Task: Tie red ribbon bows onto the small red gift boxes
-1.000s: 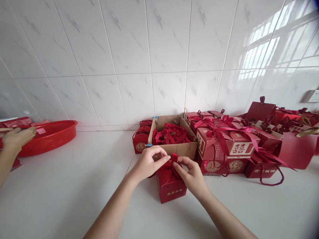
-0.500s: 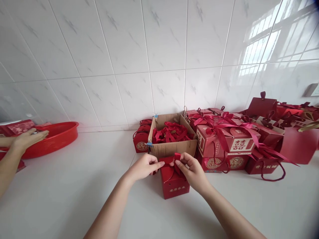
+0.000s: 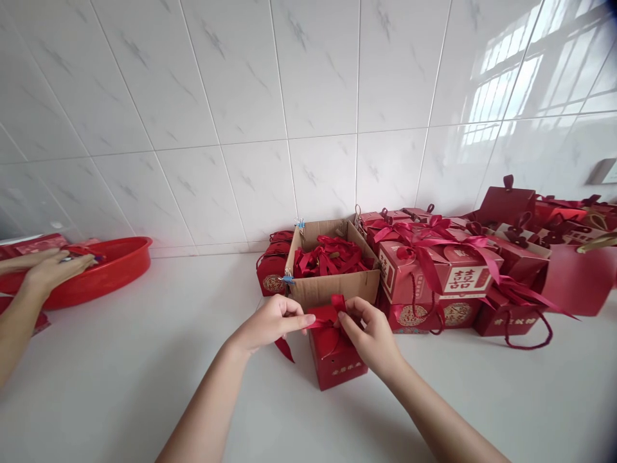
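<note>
A small red gift box with gold lettering stands on the white counter in front of me. On its top lies a red ribbon, partly looped. My left hand pinches one part of the ribbon at the box's left side, and a loose ribbon tail hangs below those fingers. At the upper right of the box, my right hand is closed on a ribbon loop. The fingers hide part of the ribbon's crossing. Directly behind the box is an open cardboard box with red ribbons inside.
Stacked red gift boxes with ribbons and cord handles fill the right side. Another red box stands left of the cardboard box. At far left, another person's hands are over a red basin. A tiled wall rises behind.
My left hand has drawn the ribbon slightly left, and its tail now shows below the fingers. The gift box has tilted or turned a little. The other person's second hand has come into view.
</note>
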`<state>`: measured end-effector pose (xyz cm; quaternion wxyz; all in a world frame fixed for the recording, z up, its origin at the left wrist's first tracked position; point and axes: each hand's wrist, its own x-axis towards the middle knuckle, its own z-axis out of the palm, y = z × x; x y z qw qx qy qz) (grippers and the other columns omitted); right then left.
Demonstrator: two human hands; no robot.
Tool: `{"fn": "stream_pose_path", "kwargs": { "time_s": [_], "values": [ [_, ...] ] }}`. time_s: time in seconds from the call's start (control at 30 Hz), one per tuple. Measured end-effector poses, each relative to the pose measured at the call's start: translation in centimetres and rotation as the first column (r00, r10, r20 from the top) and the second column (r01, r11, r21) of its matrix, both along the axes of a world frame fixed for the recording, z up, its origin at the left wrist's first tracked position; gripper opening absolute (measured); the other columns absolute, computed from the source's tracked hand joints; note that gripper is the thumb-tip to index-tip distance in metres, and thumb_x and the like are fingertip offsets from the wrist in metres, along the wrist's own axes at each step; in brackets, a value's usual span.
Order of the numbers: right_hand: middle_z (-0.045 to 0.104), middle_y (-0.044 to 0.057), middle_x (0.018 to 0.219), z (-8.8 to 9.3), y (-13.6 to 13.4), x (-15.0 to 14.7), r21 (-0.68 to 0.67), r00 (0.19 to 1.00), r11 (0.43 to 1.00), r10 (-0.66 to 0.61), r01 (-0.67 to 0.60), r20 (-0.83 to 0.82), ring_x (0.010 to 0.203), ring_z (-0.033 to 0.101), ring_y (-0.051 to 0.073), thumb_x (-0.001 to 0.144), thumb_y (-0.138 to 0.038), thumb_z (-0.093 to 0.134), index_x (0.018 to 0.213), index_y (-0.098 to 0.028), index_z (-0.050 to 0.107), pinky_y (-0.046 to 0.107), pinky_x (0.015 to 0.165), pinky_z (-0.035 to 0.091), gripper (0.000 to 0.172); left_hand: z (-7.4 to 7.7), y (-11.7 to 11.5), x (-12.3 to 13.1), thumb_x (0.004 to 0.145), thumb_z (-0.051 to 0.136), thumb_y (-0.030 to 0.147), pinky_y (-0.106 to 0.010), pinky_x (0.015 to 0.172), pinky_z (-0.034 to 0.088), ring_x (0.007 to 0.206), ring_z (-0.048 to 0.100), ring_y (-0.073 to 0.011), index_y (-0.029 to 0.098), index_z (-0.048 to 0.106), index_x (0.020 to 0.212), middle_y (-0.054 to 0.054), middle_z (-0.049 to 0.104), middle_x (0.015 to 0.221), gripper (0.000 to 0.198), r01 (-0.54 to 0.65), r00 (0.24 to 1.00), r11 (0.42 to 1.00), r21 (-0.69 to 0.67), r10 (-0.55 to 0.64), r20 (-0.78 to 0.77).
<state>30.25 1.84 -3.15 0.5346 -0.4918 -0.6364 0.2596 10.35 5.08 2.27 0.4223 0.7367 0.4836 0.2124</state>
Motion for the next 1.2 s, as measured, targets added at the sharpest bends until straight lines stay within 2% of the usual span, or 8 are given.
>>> {"fn": "stream_pose_path", "kwargs": {
  "time_s": [0.2, 0.47, 0.6, 0.7, 0.83, 1.0, 1.1, 1.2],
  "values": [
    [0.065, 0.003, 0.066, 0.4, -0.4, -0.6, 0.07, 0.987, 0.995, -0.079, 0.07, 0.137, 0.068, 0.055, 0.02, 0.077, -0.023, 0.054, 0.076, -0.022, 0.068, 0.034, 0.069, 0.039, 0.014, 2.6, -1.7, 1.5, 0.076, 0.065, 0.04, -0.024, 0.05, 0.036, 0.051, 0.046, -0.0102, 0.015, 0.067, 0.065, 0.001, 0.052, 0.053, 0.027, 0.166, 0.969, 0.985, -0.038, -0.156, 0.191],
    [0.065, 0.002, 0.069, 0.7, -1.0, -0.3, 0.108, 0.968, 0.991, 0.052, -0.08, 0.244, 0.074, 0.052, 0.021, 0.08, -0.022, 0.053, 0.07, -0.022, 0.061, 0.036, 0.074, 0.033, 0.013, 4.9, -1.5, 5.6, 0.082, 0.061, 0.035, -0.028, 0.071, 0.047, 0.072, 0.06, -0.0157, 0.017, 0.072, 0.077, -0.003, 0.066, 0.069, 0.022, 0.256, 0.929, 0.963, 0.09, -0.27, 0.251],
    [0.061, 0.002, 0.067, 0.3, -0.7, -0.4, 0.107, 0.965, 0.991, 0.045, -0.075, 0.259, 0.074, 0.049, 0.02, 0.086, -0.03, 0.051, 0.064, -0.02, 0.053, 0.036, 0.074, 0.031, 0.025, 4.0, -0.9, 5.7, 0.084, 0.059, 0.043, -0.036, 0.097, 0.042, 0.111, 0.057, -0.0231, 0.022, 0.065, 0.114, -0.008, 0.067, 0.112, 0.037, 0.189, 0.938, 0.98, 0.067, -0.2, 0.283],
    [0.053, 0.001, 0.059, 0.2, -0.4, -0.3, 0.082, 0.965, 0.995, 0.025, -0.048, 0.262, 0.068, 0.046, 0.018, 0.089, -0.032, 0.047, 0.057, -0.019, 0.046, 0.035, 0.073, 0.032, 0.035, 2.8, -0.6, 4.8, 0.086, 0.053, 0.049, -0.039, 0.101, 0.039, 0.117, 0.053, -0.0243, 0.022, 0.06, 0.121, -0.01, 0.063, 0.119, 0.044, 0.175, 0.932, 0.98, 0.092, -0.195, 0.304],
    [0.051, 0.0, 0.056, 0.4, -0.4, -0.2, 0.077, 0.964, 0.994, 0.054, -0.077, 0.262, 0.065, 0.044, 0.017, 0.089, -0.031, 0.047, 0.057, -0.019, 0.045, 0.032, 0.069, 0.033, 0.034, 0.7, -0.4, 3.6, 0.08, 0.064, 0.043, -0.035, 0.096, 0.043, 0.114, 0.055, -0.0242, 0.02, 0.059, 0.116, -0.009, 0.063, 0.116, 0.042, 0.16, 0.929, 0.979, 0.125, -0.192, 0.317],
    [0.06, 0.001, 0.064, 0.3, -0.5, -0.1, 0.128, 0.954, 0.982, 0.095, -0.136, 0.283, 0.069, 0.048, 0.018, 0.09, -0.028, 0.048, 0.059, -0.019, 0.05, 0.033, 0.071, 0.034, 0.032, -1.7, -0.2, 3.3, 0.078, 0.064, 0.043, -0.03, 0.079, 0.046, 0.084, 0.06, -0.0188, 0.017, 0.062, 0.08, -0.003, 0.066, 0.083, 0.027, -0.157, 0.926, 0.978, 0.135, 0.098, 0.364],
    [0.063, 0.002, 0.065, 0.1, -0.4, -0.2, 0.12, 0.964, 0.977, 0.145, -0.175, 0.221, 0.07, 0.052, 0.018, 0.09, -0.031, 0.048, 0.062, -0.02, 0.058, 0.033, 0.07, 0.037, 0.031, -2.4, 0.0, 3.3, 0.083, 0.052, 0.053, -0.032, 0.075, 0.046, 0.072, 0.058, -0.0186, 0.016, 0.057, 0.059, -0.003, 0.061, 0.063, 0.045, -0.249, 0.851, 0.968, 0.017, 0.211, 0.481],
    [0.066, 0.004, 0.07, 0.0, -0.4, -0.2, 0.067, 0.98, 0.981, 0.178, -0.185, 0.091, 0.073, 0.055, 0.019, 0.089, -0.035, 0.049, 0.068, -0.021, 0.065, 0.031, 0.07, 0.041, 0.03, -2.6, 0.0, 3.1, 0.086, 0.043, 0.056, -0.035, 0.084, 0.045, 0.082, 0.061, -0.0212, 0.015, 0.065, 0.074, -0.006, 0.067, 0.076, 0.048, -0.264, 0.787, 0.964, -0.003, 0.217, 0.578]
  ]
}}
